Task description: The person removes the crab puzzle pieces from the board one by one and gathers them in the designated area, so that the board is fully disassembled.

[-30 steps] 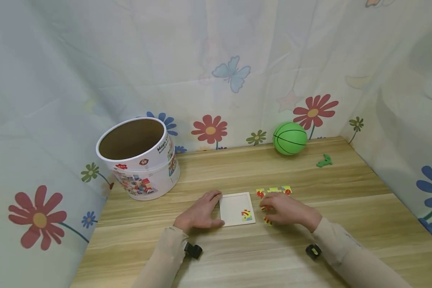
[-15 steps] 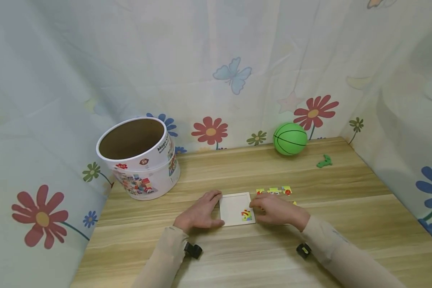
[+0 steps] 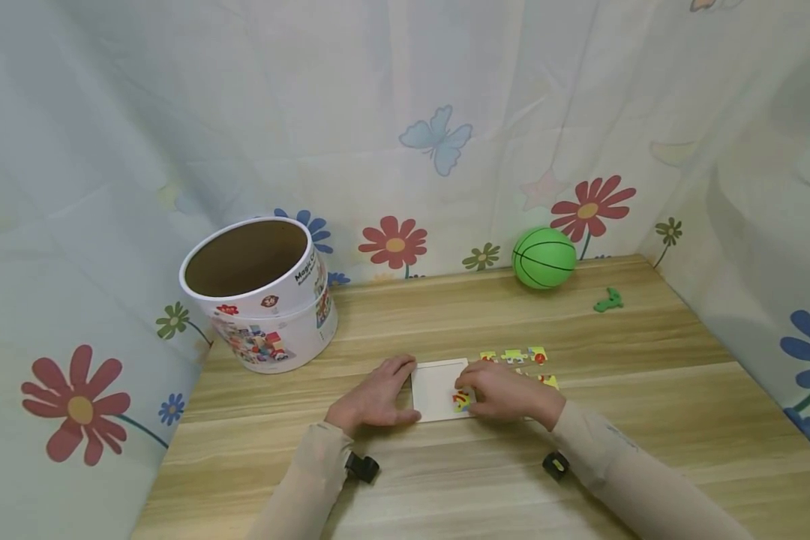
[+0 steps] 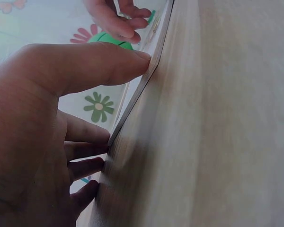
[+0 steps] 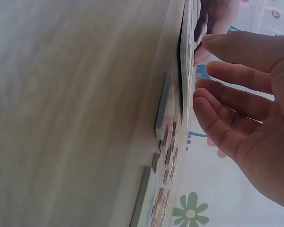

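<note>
A shallow white square puzzle tray lies flat on the wooden table. One red-and-yellow puzzle piece sits in its near right corner. My left hand rests along the tray's left side, thumb at the near corner and fingertips at the far one. Over the tray's right edge, my right hand has its fingers bent above that piece. It appears to pinch another small puzzle piece, mostly hidden by the fingers. Further pieces lie in rows to the right, partly covered by this hand.
A large white printed bucket stands at the back left. Against the curtain at the back right rests a green ball. A small green figure lies in front of the ball. Both wrists carry small black cameras.
My right hand has moved left from the loose pieces to above the tray's right edge. More of the loose rows shows behind it. My left hand stays at the tray.
</note>
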